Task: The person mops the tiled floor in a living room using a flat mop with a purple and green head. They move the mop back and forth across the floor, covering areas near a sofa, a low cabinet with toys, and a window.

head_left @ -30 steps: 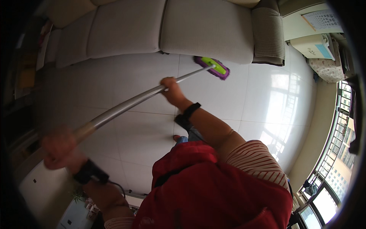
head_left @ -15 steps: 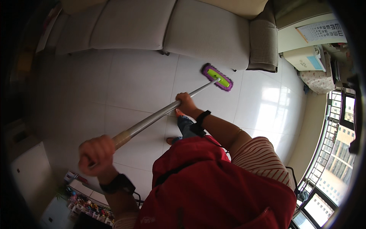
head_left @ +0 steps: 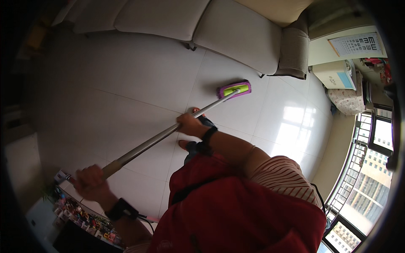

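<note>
While the camera looks down over a red top and a striped sleeve, the person's left hand (head_left: 90, 182) sits nearest, low on the left, curled tight around the top end of a long mop handle (head_left: 143, 146); a dark band circles that wrist. Just beyond it a low shelf (head_left: 80, 213) of small colourful items runs along the bottom left edge, though the fisheye blur makes the items hard to identify. Further along the pole, the right hand (head_left: 190, 125) is wrapped closed around the middle of the shaft, also wearing a dark wrist strap, with a foot just visible below it. From there the handle slopes away up and to the right to the flat mop head (head_left: 234, 89), green on top with a purple fringe, lying flat on the glossy white tiled floor (head_left: 126, 84). Its pole looks like stiff, smooth metal, probably light; two spaced grips, as here, seem the sensible hold, since the soft pad would drag on the tile. Farthest off, a pale grey sofa (head_left: 236, 33) stands just behind the mop head, and bright windows (head_left: 371, 152) curve along the right.
</note>
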A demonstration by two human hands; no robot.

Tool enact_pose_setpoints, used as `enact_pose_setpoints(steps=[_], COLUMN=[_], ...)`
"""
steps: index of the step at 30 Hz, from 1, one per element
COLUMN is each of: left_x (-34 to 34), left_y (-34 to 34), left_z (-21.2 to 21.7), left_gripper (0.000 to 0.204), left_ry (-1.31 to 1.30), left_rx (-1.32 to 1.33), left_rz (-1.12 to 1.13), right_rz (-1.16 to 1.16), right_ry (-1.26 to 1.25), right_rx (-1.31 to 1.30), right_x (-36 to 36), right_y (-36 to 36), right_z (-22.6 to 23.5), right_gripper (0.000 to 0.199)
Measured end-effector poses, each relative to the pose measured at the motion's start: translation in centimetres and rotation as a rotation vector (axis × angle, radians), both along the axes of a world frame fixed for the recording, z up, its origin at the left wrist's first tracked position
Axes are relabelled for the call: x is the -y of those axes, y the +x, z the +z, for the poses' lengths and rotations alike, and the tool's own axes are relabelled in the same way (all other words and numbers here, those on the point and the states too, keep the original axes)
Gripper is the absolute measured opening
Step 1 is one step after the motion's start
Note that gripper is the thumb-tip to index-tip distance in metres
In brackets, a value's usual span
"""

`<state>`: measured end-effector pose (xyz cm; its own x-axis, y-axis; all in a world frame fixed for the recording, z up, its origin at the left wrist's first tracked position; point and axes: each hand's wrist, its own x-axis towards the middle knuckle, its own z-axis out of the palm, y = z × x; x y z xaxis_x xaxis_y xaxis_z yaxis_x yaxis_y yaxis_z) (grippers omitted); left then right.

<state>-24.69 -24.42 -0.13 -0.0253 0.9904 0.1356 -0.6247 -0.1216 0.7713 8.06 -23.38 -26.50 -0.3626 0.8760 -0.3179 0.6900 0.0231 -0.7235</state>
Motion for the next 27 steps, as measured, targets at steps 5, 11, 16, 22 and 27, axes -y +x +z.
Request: enact_pose_setpoints(steps=[5,11,16,22,27], left_x=[-1.1,-3.9,-1.7,7.2,16.4], left_y=[15.2,24.0,17.1,6.3,1.9], left_z=[-6.7,-7.5,-4.6,1.6,5.8], left_gripper=[0.026,0.031,0.029,0.033,0.028], left_ry=[0.005,-0.145,-0.086,-0.208,-0.365], left_rx=[-0.162,-0.162,-0.167,-0.307,-0.55], left_rz=[-0.495,-0.457,-0.138,0.474,1.07], right_rz=[-0.45,-0.383,-0.067,0.307,0.534], right_ry=[0.223,0.07,0.122,0.214,0.277], right_rx=[0.146,0.17,-0.033,-0.034,-0.26], right_x=[5.7,4.1,-1.7,-5.3,-5.5], right_y=[15.8,24.9,16.6,-1.3,-15.6], right_z=[-5.0,-8.3,-7.5,-2.9,0.2], right_gripper=[0.012,0.016,0.018,0.015,0.008])
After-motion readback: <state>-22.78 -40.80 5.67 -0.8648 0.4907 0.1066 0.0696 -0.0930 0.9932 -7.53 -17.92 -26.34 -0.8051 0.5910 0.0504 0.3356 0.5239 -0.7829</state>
